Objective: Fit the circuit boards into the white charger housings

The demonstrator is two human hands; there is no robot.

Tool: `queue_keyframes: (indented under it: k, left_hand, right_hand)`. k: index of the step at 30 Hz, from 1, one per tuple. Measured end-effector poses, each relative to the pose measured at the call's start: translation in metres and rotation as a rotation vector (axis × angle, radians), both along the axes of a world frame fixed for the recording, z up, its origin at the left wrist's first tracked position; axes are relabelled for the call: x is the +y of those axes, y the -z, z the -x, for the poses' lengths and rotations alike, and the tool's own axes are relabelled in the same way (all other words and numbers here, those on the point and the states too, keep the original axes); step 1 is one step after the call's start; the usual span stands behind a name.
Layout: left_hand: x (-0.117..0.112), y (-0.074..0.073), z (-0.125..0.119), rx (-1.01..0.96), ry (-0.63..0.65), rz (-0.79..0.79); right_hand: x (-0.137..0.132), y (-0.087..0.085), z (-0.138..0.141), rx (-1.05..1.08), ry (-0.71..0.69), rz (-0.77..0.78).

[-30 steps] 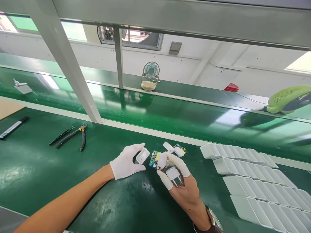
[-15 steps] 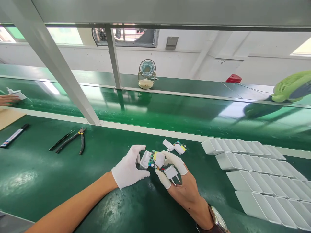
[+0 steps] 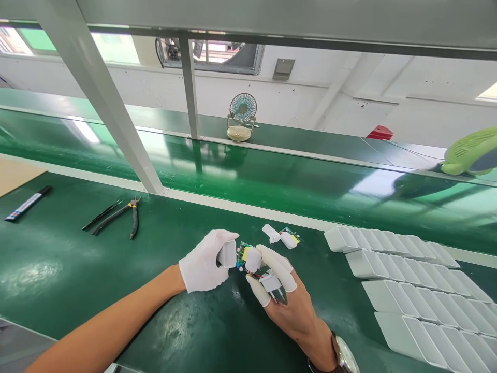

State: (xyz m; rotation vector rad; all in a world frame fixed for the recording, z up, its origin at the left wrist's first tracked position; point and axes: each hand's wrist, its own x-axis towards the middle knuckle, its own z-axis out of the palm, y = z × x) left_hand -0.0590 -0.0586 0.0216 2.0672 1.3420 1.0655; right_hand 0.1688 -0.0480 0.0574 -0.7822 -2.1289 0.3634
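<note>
My left hand (image 3: 204,265), in a white glove, is closed round a small white charger shell (image 3: 227,254) held upright. My right hand (image 3: 285,298), with white finger cots on the fingertips, pinches a green circuit board (image 3: 244,254) and a white plug piece with two metal prongs (image 3: 272,284). The board's end meets the open mouth of the shell. Both hands hover just above the dark green bench (image 3: 77,280). A second board with white plug parts (image 3: 283,237) lies on the bench just beyond my right hand.
Rows of several empty white shells (image 3: 404,280) lie at the right. Black pliers (image 3: 130,217) and tweezers (image 3: 101,214) rest at the left, a marker (image 3: 27,203) further left. A shiny green conveyor (image 3: 272,181) runs behind, with a slanted metal post (image 3: 104,103), small fan (image 3: 241,119) and green fan (image 3: 471,153).
My left hand turned the shell upright and brought it against the board, which my right hand has pushed toward its mouth. Another person's hand at the far left belt edge is gone.
</note>
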Motion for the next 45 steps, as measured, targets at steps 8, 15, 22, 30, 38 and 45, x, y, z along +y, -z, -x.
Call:
queue_keyframes:
  k: [8, 15, 22, 30, 38, 45]
  left_hand:
    - [-0.0031, -0.0005, 0.0021, 0.057, 0.057, 0.000]
    - [-0.0046, 0.0043, -0.0003, 0.071, 0.045, 0.011]
    - [-0.0047, 0.0034, -0.0019, 0.064, 0.058, -0.022]
    - [-0.0046, 0.0027, -0.0036, 0.066, 0.061, -0.047]
    - [-0.0059, -0.0004, -0.0053, 0.049, 0.078, -0.043]
    - [-0.0067, 0.0010, -0.0050, 0.019, 0.082, -0.028]
  right_hand:
    - [0.0015, 0.0028, 0.0014, -0.079, -0.098, -0.072]
    - [0.0034, 0.0001, 0.0003, -0.136, -0.120, -0.081]
    - [0.0028, 0.0014, 0.0009, -0.177, -0.098, -0.052]
    - [0.0019, -0.0020, 0.0020, -0.202, -0.089, -0.059]
    - [0.0011, -0.0031, 0.0028, -0.230, -0.078, -0.063]
    - [0.0013, -0.0025, 0.0049, -0.232, -0.071, -0.091]
